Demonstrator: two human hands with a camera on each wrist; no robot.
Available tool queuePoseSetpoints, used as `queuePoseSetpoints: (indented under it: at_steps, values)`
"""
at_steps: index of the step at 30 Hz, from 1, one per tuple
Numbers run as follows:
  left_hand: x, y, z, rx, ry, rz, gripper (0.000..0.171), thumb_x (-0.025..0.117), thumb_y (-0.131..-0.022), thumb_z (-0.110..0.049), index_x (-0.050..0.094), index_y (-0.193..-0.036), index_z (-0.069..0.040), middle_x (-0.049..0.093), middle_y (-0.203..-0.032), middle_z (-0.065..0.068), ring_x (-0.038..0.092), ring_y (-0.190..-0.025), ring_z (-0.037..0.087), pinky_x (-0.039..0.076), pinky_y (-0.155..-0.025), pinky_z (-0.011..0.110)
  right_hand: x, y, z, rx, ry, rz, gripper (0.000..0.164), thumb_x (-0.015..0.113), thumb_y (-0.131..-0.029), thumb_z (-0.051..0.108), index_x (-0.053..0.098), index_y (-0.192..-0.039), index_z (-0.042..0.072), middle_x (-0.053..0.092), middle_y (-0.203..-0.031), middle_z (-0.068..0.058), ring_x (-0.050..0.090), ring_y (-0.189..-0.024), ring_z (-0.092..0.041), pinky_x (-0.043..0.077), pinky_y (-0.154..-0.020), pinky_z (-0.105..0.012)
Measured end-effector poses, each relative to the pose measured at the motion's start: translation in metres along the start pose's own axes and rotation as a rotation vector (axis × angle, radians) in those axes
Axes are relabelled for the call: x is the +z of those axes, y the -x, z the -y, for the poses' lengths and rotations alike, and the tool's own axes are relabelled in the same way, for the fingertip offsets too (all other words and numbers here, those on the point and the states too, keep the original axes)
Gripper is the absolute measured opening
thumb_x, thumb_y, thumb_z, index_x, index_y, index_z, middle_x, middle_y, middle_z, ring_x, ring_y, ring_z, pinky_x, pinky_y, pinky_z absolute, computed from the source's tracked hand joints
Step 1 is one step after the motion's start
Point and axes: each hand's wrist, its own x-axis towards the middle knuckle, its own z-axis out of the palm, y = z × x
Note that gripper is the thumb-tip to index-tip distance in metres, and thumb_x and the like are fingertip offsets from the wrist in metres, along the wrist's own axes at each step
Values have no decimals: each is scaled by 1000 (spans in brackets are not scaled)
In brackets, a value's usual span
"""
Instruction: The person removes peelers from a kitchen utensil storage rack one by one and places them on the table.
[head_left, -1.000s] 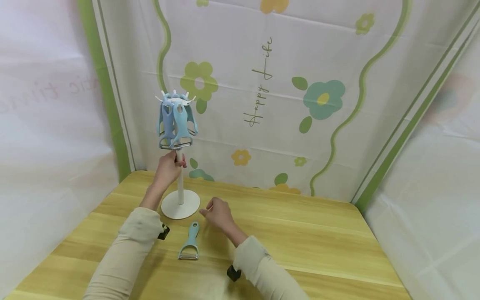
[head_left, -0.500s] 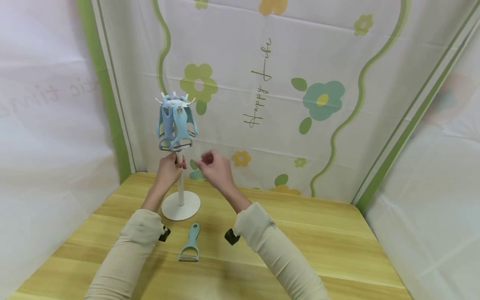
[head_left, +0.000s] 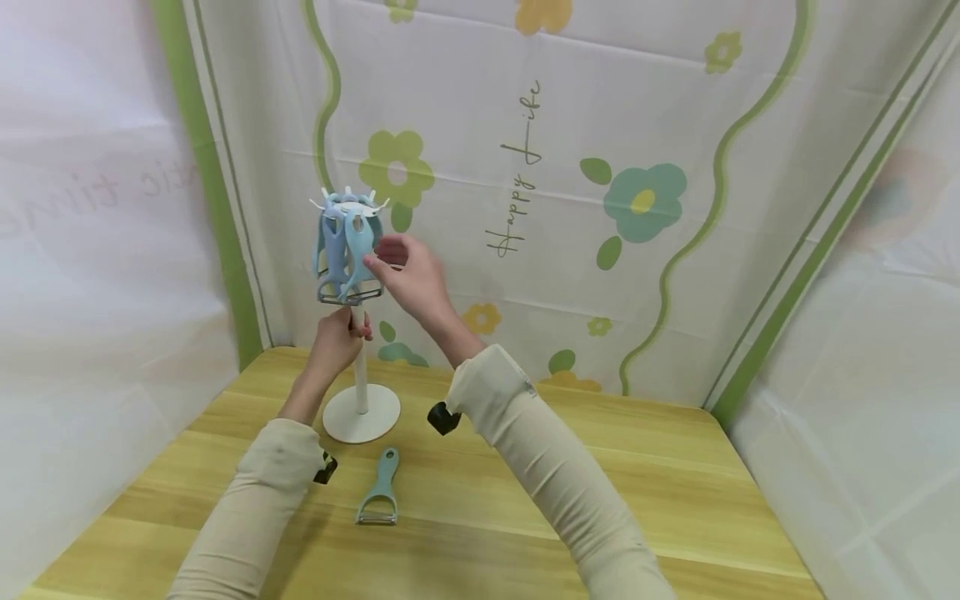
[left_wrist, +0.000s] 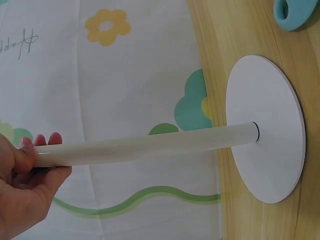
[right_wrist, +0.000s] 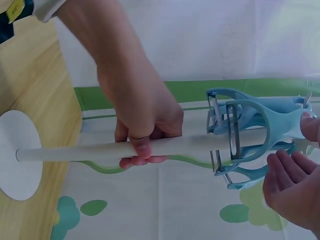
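Note:
A white stand (head_left: 362, 379) with a round base (left_wrist: 267, 165) rises from the wooden table; several blue peelers (head_left: 337, 250) hang from the hooks at its top. My left hand (head_left: 337, 337) grips the pole just below them, fingers wrapped round it in the right wrist view. Up at the hanging peelers, my right hand (head_left: 416, 279) has its thumb against the handle of a light blue peeler (right_wrist: 282, 125), its other fingers loosely bent on the far side. Whether those fingers press on a peeler cannot be made out. One more light blue peeler (head_left: 386, 483) lies on the table before the base.
The wooden table (head_left: 570, 483) has a white cloth (head_left: 480, 183) with printed flowers behind it and further white cloth walls at both sides. Dark wrist devices (head_left: 444, 418) stick out from the cuffs.
My right hand has risen from the tabletop beside the base to the hanging peelers, its thumb now at one handle. The left hand keeps its grip on the pole.

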Motion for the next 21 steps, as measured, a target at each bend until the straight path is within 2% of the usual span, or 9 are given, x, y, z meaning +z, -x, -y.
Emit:
queuePoseSetpoints:
  at_steps: [6,12,16,21]
  values:
    - [3,-1,-2,-8,-6,17,8,52,-90,11,57,-92,5,67,-85,23,69,-83,39,56,-81,55,-3,-7,6,82,-57,11,40,71,-94,24,60,-128,8,71,-122,-7,68,-113,-16,57,-87,-24]
    - [2,0,1,-15,5,49,8,51,-92,9,57,-94,5,67,-86,22,69,-84,38,56,-83,55,0,-10,9,169,-91,22,43,73,-92,22,56,-130,10,72,-121,-9,69,-112,-16,58,-88,-29]
    - [2,0,1,-14,8,43,7,52,-92,8,58,-93,5,68,-85,23,69,-84,39,55,-83,55,1,-10,12,192,-99,48,40,72,-93,20,57,-127,8,71,-122,-11,69,-111,-18,58,-90,-32]
    - [1,-1,0,-12,-1,33,6,52,-92,7,58,-92,5,68,-84,23,68,-84,40,54,-84,56,3,-12,15,192,-107,51,32,71,-94,18,60,-122,7,73,-117,-12,71,-105,-20,57,-87,-31]
